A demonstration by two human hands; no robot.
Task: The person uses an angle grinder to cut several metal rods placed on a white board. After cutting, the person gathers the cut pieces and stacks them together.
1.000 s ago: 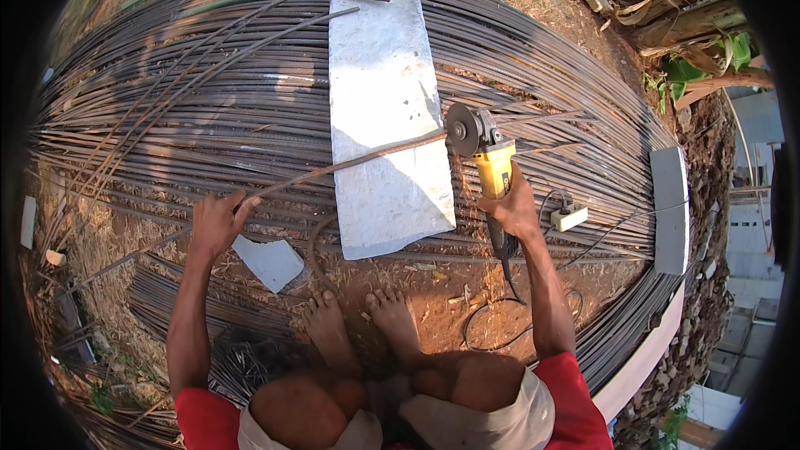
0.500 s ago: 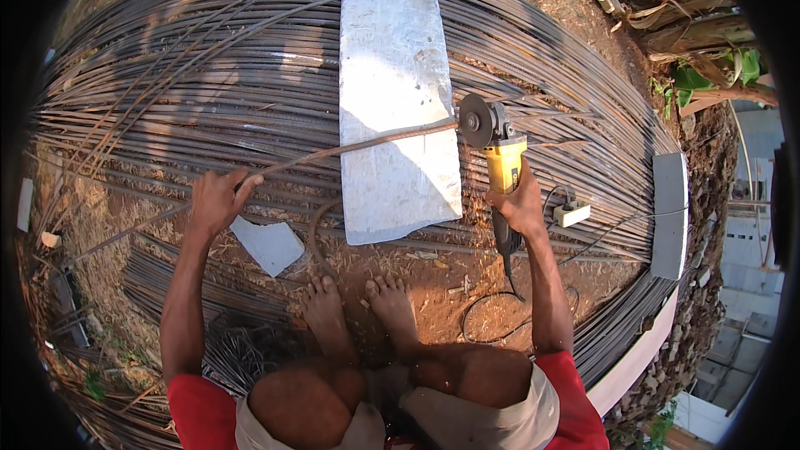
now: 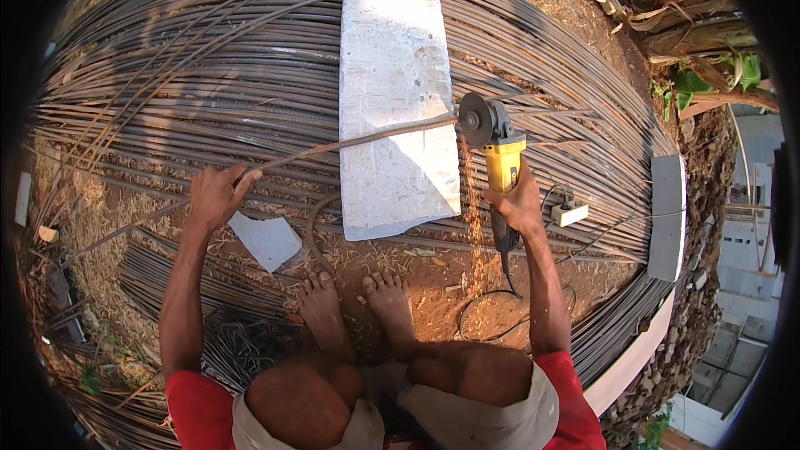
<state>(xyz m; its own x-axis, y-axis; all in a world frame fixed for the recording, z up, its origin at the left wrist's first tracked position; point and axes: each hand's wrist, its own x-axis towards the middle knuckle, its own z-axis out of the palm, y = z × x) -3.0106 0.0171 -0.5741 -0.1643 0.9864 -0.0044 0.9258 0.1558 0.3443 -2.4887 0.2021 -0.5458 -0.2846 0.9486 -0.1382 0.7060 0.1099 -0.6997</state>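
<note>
My left hand (image 3: 221,194) is closed around a steel rod (image 3: 333,147), which runs across a pale slab (image 3: 392,58). In my right hand (image 3: 518,202) is a yellow angle grinder (image 3: 503,165), held upright with its dark disc (image 3: 477,119) at the top. The rod's right end meets the disc's left edge just past the slab's right side. Orange sparks (image 3: 473,233) stream down from there toward the soil near my bare right foot (image 3: 388,304).
Long steel bars (image 3: 208,108) lie under and around the slab. A broken pale slab piece (image 3: 267,240) lies near my left foot. The black cable (image 3: 487,337) loops on the soil, and a white socket block (image 3: 570,214) rests right of the grinder.
The spark stream below the disc has become denser and brighter. Both hands, the rod and the grinder keep nearly the same places.
</note>
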